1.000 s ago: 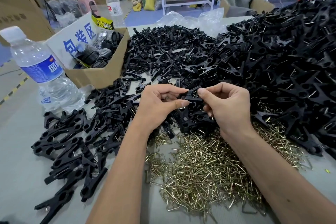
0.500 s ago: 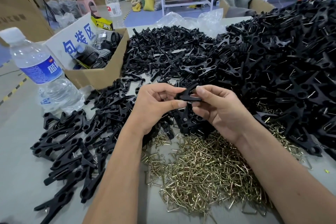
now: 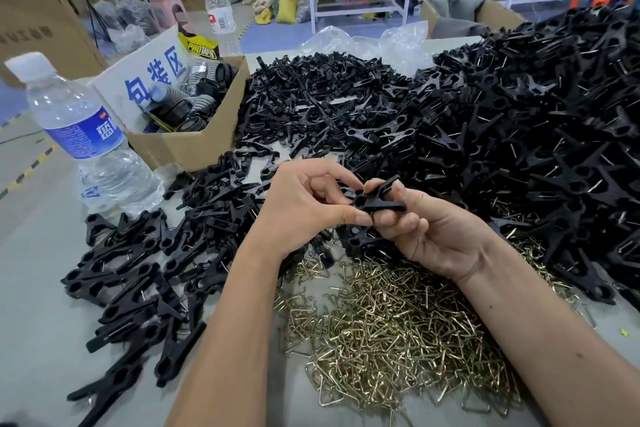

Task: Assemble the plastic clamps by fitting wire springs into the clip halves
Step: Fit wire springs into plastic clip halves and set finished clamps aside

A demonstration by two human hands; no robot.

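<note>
- Left hand [image 3: 304,208]: thumb and forefinger pinched on near end of black clamp [image 3: 379,199], at its round hole.
- Right hand [image 3: 429,232]: fingers curled under and round same clamp from right side; both grips closed on it.
- Clamp held above bench [image 3: 38,288], between the hands, over boundary of loose clip halves [image 3: 311,107] and wire springs [image 3: 398,333].
- Long axis roughly left-right, far tip tilted up and away toward right; halves crossed at pivot.
- Spring in clamp: cannot tell, hidden by fingers.
- Spring heap directly below and toward body, right hand nearer; judged next reach downward.
- Assembled clamps [image 3: 128,288] left, larger pile [image 3: 540,135] right; water bottle [image 3: 83,139] and cardboard box [image 3: 187,135] far left.
</note>
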